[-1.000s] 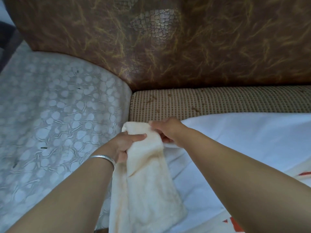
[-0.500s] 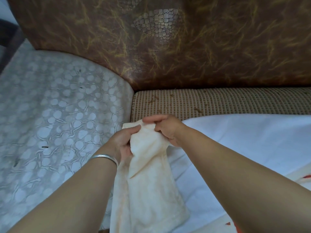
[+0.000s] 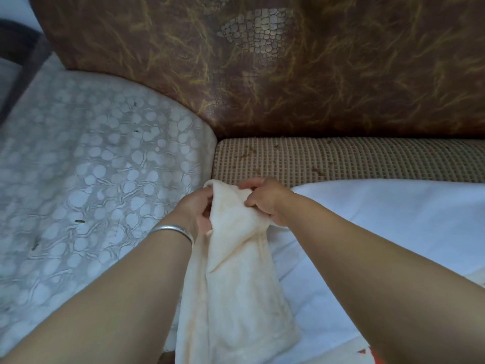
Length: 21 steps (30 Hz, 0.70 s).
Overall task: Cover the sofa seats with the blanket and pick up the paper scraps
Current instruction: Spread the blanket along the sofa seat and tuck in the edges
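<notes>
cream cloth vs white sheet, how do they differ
The cream cloth is bunched, gripped by the left hand and right hand; the white sheet lies spread on the seat. The cloth looks plush and yellowish; the sheet smooth and bright white. Both are soft fabric.

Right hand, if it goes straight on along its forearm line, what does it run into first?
The cream blanket fold that the right hand pinches, with the left hand gripping just beyond. Past those, probably the edge of the pale armrest beside the woven seat; depth is unclear.
</notes>
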Available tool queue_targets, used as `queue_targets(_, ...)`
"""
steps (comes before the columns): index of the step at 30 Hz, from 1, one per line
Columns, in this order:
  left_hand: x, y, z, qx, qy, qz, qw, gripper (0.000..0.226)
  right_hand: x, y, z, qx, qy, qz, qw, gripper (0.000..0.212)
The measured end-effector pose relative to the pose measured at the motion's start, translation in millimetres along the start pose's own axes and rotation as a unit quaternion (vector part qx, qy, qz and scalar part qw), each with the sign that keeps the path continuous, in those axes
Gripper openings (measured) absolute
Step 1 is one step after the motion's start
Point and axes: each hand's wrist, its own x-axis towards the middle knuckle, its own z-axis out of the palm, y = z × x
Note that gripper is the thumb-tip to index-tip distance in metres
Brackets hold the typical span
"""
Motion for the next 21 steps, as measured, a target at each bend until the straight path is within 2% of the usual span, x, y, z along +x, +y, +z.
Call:
queue_targets(5,-1.6,4.8,-2.6,0.079,-0.064,-0.026,0.995,0.031,1.1,0.8,3.7,-0.003,-0.045,0.018,0.999,0.059)
queue_targets(8,-7.4,10.2,-6.0,0.070,-0.018,-0.005,0.997,0.007,4.3,1.1,3.9,-0.009,-0.029,0.009,1.000,0.059)
queue_targets(10,-5.5,14.7,-12.4,0.045,0.016,0.021,0.999,0.020,8.3,2.5,1.8,-0.015,0.006,0.002,1.000,0.059)
queue_targets(12,0.6,18.9,-21.9,0.039,0.083,0.071,0.993,0.027,11.6,4.2,2.0,-0.073,0.030,-0.004,0.997,0.057)
queue_targets(15,4.3,19.3,-26.9,0.045,0.143,0.113,0.982,0.027,10.2,4.4,9.8,-0.142,-0.013,0.009,0.990,0.063)
queue_targets(18,-5.7,13.5,-23.6,0.044,0.092,0.076,0.992,0.010,7.5,3.3,14.2,-0.170,-0.001,-0.001,0.986,0.066)
queue_targets(21,-15.0,10.1,-20.7,0.179,0.026,0.015,0.983,0.021,7.7,4.6,16.1,-0.167,0.029,-0.024,0.985,0.067)
